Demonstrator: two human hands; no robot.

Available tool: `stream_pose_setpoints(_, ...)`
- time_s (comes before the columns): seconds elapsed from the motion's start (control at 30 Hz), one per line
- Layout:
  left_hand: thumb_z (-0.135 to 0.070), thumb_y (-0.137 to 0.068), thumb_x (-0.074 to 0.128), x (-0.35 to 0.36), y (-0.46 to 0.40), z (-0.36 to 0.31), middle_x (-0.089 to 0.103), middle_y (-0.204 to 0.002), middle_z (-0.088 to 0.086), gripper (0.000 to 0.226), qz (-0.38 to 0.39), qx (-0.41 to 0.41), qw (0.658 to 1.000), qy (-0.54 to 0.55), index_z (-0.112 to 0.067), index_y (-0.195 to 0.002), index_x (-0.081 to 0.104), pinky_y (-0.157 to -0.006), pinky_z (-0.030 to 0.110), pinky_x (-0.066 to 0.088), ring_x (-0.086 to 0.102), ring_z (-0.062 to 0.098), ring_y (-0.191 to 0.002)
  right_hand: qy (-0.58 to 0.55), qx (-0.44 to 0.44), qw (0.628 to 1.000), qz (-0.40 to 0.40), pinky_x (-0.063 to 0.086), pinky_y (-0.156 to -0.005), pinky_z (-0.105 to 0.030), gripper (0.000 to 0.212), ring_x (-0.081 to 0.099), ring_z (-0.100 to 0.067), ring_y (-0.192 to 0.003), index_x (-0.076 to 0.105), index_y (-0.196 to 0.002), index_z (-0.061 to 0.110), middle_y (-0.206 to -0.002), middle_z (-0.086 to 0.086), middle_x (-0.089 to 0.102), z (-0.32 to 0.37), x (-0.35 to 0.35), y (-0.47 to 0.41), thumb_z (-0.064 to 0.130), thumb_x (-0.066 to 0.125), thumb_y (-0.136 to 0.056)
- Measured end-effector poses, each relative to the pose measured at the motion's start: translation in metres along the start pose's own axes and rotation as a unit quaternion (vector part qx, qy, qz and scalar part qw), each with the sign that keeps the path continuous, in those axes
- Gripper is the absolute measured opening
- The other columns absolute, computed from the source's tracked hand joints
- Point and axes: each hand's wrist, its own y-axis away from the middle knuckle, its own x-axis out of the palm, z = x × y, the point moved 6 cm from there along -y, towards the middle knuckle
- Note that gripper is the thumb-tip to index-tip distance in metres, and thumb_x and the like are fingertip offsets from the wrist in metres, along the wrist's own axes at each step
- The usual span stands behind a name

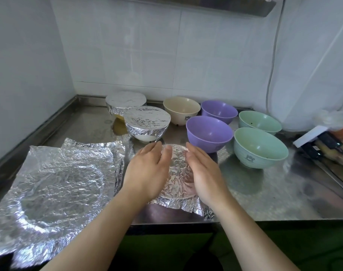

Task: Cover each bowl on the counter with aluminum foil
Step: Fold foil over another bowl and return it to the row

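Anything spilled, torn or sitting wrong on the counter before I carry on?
A yellowish patch lies on the steel counter beside the two foil-covered bowls; spill or reflection, I cannot tell. Dark specks dot the far green bowl, still uncovered.

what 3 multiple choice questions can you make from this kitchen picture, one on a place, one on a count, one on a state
1. Where does the stack of spare foil sheets lie?
A. left of the hands
B. behind the bowls
C. on the wall shelf

2. How many bowls stand uncovered?
A. three
B. five
C. seven

3. What are the hands doing?
A. lifting a purple bowl
B. pressing foil over a bowl
C. tearing foil from a roll

Answers:
1. A, the sheets lie flat at the counter's left.
2. B, one cream bowl, two purple bowls and two green bowls are open.
3. B, the left hand and right hand flank the foil-draped bowl.
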Motion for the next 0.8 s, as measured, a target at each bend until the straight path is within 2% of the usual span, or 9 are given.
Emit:
stream_pose_setpoints(0.1, -0.045, -0.108, 0.03, -0.004, 0.001, -0.003, 0.06, -0.097, -0.005, 0.038, -0.022, 0.005, 0.999, 0.027, -0.021, -0.086, 0.052, -0.078, 0.041, 0.04, 0.054, 0.021, -0.098, 0.006, 0.004, 1.0, -0.002, 0.023, -0.129, -0.031, 0.044, 0.033, 0.001, -0.151, 0.049, -0.157, 0.023, -0.161, 0.015, 0.045, -0.001, 0.0, 0.002, 0.029, 0.043, -0.114)
stream_pose_setpoints(0.2, -0.046, -0.105, 0.033, -0.005, 0.005, -0.007, 0.059, -0.096, 0.0, 0.037, -0.019, 0.013, 0.999, 0.022, -0.019, -0.086, 0.049, -0.084, 0.047, 0.045, 0.056, 0.028, -0.099, 0.055, -0.026, 0.998, -0.003, 0.025, -0.121, -0.014, 0.045, 0.037, -0.006, -0.151, 0.053, -0.153, 0.016, -0.153, 0.012, 0.049, 0.001, 0.001, 0.003, 0.031, 0.035, -0.114)
stream_pose_setpoints(0.3, -0.05, -0.103, 0.031, 0.0, 0.008, -0.011, 0.062, -0.122, 0.009, 0.045, -0.016, 0.008, 0.996, -0.083, -0.012, -0.113, 0.054, -0.106, 0.05, 0.04, 0.055, 0.033, -0.12, 0.151, -0.056, 0.987, -0.019, 0.022, -0.124, -0.016, 0.058, 0.038, -0.017, -0.153, 0.051, -0.153, 0.01, -0.16, -0.003, 0.048, -0.003, 0.007, 0.0, 0.035, 0.025, -0.108)
stream_pose_setpoints(0.37, -0.05, -0.103, 0.031, 0.005, 0.01, -0.017, 0.06, -0.132, 0.008, 0.049, -0.031, 0.019, 0.99, -0.138, -0.012, -0.125, 0.052, -0.112, 0.045, 0.034, 0.05, 0.03, -0.131, 0.211, -0.062, 0.975, -0.033, 0.012, -0.115, -0.004, 0.062, 0.037, -0.018, -0.152, 0.049, -0.155, 0.011, -0.161, -0.004, 0.047, -0.007, 0.013, -0.001, 0.035, 0.02, -0.106)
stream_pose_setpoints(0.4, -0.05, -0.103, 0.03, 0.006, 0.011, -0.018, 0.057, -0.139, 0.008, 0.053, -0.034, 0.023, 0.987, -0.153, -0.011, -0.132, 0.05, -0.114, 0.043, 0.031, 0.046, 0.028, -0.137, 0.24, -0.067, 0.968, -0.036, 0.011, -0.113, -0.003, 0.066, 0.037, -0.019, -0.151, 0.048, -0.154, 0.011, -0.16, -0.005, 0.046, -0.008, 0.015, 0.0, 0.036, 0.016, -0.103)
stream_pose_setpoints(0.53, -0.054, -0.103, 0.019, 0.006, 0.011, -0.013, 0.038, -0.163, 0.007, 0.071, -0.016, 0.042, 0.984, -0.174, -0.009, -0.157, 0.033, -0.124, 0.039, 0.022, 0.029, 0.022, -0.153, 0.292, -0.073, 0.953, -0.02, 0.031, -0.122, -0.037, 0.073, 0.043, -0.029, -0.144, 0.052, -0.148, 0.006, -0.153, -0.012, 0.052, 0.003, 0.01, 0.001, 0.04, 0.008, -0.1)
stream_pose_setpoints(0.6, -0.055, -0.097, 0.012, 0.006, 0.012, -0.01, 0.037, -0.164, 0.007, 0.078, -0.014, 0.056, 0.983, -0.173, -0.009, -0.158, 0.033, -0.125, 0.04, 0.023, 0.029, 0.023, -0.153, 0.242, -0.066, 0.968, -0.022, 0.031, -0.123, -0.036, 0.067, 0.043, -0.025, -0.145, 0.051, -0.151, 0.009, -0.154, -0.008, 0.052, 0.012, 0.005, -0.001, 0.044, 0.017, -0.105)
stream_pose_setpoints(0.7, -0.054, -0.092, 0.008, 0.005, 0.011, -0.004, 0.041, -0.161, 0.008, 0.083, -0.019, 0.061, 0.986, -0.152, -0.007, -0.152, 0.041, -0.123, 0.04, 0.027, 0.032, 0.025, -0.151, 0.205, -0.055, 0.977, 0.005, 0.018, -0.116, -0.011, 0.048, 0.034, -0.01, -0.149, 0.049, -0.154, 0.012, -0.159, 0.001, 0.047, 0.014, 0.006, -0.002, 0.033, 0.035, -0.114)
stream_pose_setpoints(0.8, -0.05, -0.097, 0.006, 0.007, 0.007, 0.0, 0.049, -0.148, 0.01, 0.076, 0.001, 0.079, 0.985, -0.154, -0.003, -0.131, 0.055, -0.117, 0.04, 0.034, 0.038, 0.028, -0.144, 0.21, -0.067, 0.975, 0.01, 0.026, -0.12, -0.02, 0.048, 0.04, -0.019, -0.149, 0.055, -0.149, 0.008, -0.156, -0.006, 0.051, 0.005, 0.006, 0.002, 0.032, 0.031, -0.114)
